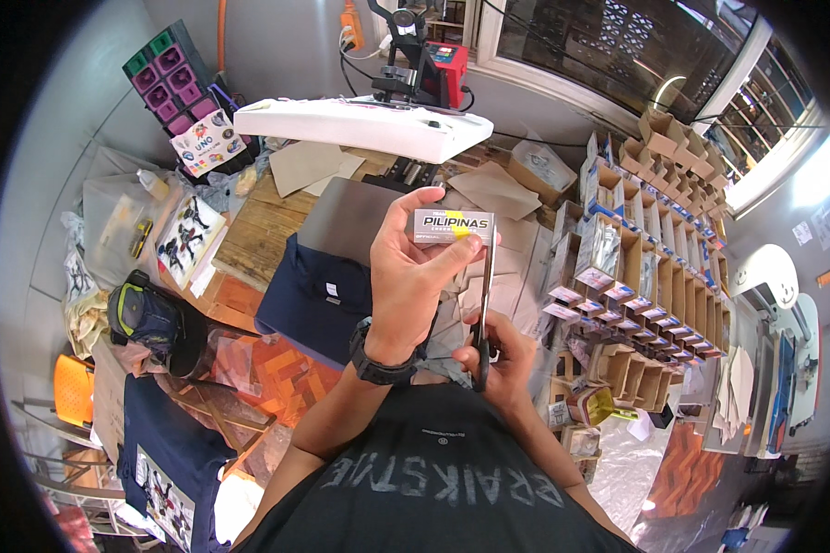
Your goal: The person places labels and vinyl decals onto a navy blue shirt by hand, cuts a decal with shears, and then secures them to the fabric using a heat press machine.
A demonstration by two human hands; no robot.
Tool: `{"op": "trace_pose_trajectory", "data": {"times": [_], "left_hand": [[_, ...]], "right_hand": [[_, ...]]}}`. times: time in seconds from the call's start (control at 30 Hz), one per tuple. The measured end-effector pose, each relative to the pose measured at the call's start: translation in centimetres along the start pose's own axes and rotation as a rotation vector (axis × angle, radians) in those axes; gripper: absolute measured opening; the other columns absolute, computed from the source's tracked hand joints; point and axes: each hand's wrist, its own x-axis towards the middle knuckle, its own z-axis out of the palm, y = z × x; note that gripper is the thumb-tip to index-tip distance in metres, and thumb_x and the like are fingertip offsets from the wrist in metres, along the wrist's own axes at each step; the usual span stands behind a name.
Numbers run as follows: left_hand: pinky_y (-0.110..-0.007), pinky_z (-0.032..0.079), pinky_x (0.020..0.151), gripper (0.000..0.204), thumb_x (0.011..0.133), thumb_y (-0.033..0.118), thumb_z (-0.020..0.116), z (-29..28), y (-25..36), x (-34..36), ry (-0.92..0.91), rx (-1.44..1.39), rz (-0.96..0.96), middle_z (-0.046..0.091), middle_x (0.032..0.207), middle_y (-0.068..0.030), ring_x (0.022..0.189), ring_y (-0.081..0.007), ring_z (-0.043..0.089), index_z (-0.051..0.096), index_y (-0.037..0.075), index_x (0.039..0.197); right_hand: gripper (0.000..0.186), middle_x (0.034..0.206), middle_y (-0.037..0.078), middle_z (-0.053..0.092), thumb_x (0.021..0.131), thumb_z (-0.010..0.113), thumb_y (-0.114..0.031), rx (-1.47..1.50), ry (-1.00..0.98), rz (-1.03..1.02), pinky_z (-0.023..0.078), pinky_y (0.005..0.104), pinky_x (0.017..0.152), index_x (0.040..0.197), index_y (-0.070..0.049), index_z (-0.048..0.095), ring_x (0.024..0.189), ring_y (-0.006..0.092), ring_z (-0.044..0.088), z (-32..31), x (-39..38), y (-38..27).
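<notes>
My left hand (408,288) pinches a small grey-and-white printed label (453,228) with a yellow stripe, held up in front of my chest between thumb and fingers. In my right hand (510,358) is a pair of scissors (486,300), its dark handles in my fingers and its blades pointing away from me. Those blades stand along the label's right edge; whether they touch it I cannot tell. Beyond my left wrist, a folded navy shirt (312,293) lies on the grey lower plate (334,214) of a heat press.
The press's white upper plate (355,131) overhangs the wooden table (266,221). Rows of cardboard bins (650,267) stand at the right. Brown paper sheets (496,192) lie beyond my hands. A dark backpack (152,318) and another navy shirt (171,424) are at the left.
</notes>
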Motion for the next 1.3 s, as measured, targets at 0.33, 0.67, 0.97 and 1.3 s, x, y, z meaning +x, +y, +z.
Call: {"op": "trace_pose_trajectory", "data": {"times": [0.33, 0.67, 0.97, 1.3], "left_hand": [[-0.037, 0.062, 0.088, 0.05, 0.089, -0.011, 0.066, -0.1, 0.1, -0.1, 0.004, -0.011, -0.008, 0.066, 0.109, -0.0234, 0.1, -0.0316, 0.072, 0.041, -0.003, 0.132], [-0.033, 0.063, 0.086, 0.045, 0.089, -0.012, 0.065, -1.1, -1.0, -0.2, 0.042, 0.037, -0.007, 0.068, 0.11, -0.0231, 0.1, -0.0313, 0.073, 0.044, -0.002, 0.128], [-0.029, 0.061, 0.084, 0.044, 0.086, -0.011, 0.07, -2.4, -2.8, -0.4, 0.105, 0.134, -0.044, 0.069, 0.106, -0.0172, 0.098, -0.0247, 0.073, 0.048, 0.001, 0.122], [-0.025, 0.05, 0.073, 0.021, 0.09, 0.016, 0.075, -9.9, -6.0, -4.8, -0.385, 0.643, -0.299, 0.07, 0.088, 0.0009, 0.079, -0.0048, 0.06, 0.071, 0.0, 0.103]], "right_hand": [[0.046, 0.065, -0.003, 0.051, 0.077, 0.09, -0.024, -0.007, 0.014, 0.09, 0.037, 0.0207, 0.053, 0.109, -0.001, 0.066, 0.059, 0.0034, 0.048, 0.3, -0.4, 0.0], [0.052, 0.064, 0.004, 0.06, 0.091, 0.075, -0.018, 0.191, 0.362, 0.219, 0.04, 0.0252, 0.046, 0.132, -0.001, 0.049, 0.048, 0.0091, 0.052, -1.3, 1.8, 1.3], [0.054, 0.056, 0.006, 0.057, 0.079, 0.086, -0.037, -0.462, 0.191, 0.524, 0.043, 0.0352, 0.051, 0.122, -0.012, 0.066, 0.049, 0.0157, 0.053, -4.6, -2.4, 14.2], [0.051, 0.078, 0.027, 0.067, 0.089, 0.07, -0.022, -0.987, -0.191, 0.314, 0.051, 0.0486, 0.063, 0.136, -0.006, 0.06, 0.069, 0.0423, 0.066, -10.2, -7.1, 32.5]]}}
